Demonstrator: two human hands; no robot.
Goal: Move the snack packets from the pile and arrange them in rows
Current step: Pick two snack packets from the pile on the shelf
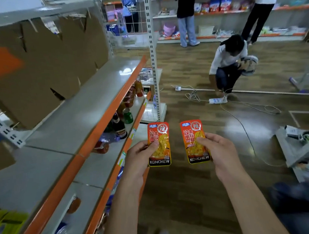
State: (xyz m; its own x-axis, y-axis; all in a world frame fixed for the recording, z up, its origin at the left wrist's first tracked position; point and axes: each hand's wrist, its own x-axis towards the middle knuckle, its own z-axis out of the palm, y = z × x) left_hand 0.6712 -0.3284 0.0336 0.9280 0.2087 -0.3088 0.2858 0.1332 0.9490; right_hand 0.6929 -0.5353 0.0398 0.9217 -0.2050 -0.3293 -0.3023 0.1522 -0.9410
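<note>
I hold two orange KONCHEW snack packets upright in front of me, above the floor. My left hand (pixel 138 159) pinches the left packet (pixel 159 135) by its left edge, thumb on the front. My right hand (pixel 218 152) pinches the right packet (pixel 192 132) by its right edge in the same way. The packets are side by side with a gap between them, just right of the shelf's orange front edge. No pile of packets shows in this view.
A grey shelf (pixel 85 108) with an orange edge runs along my left, backed by cardboard (pixel 51 60). Bottles (pixel 120 123) lie on the shelf below. A person (pixel 229 61) crouches on the wooden floor by power strips and cables (pixel 217 100). Other people stand at the far shelves.
</note>
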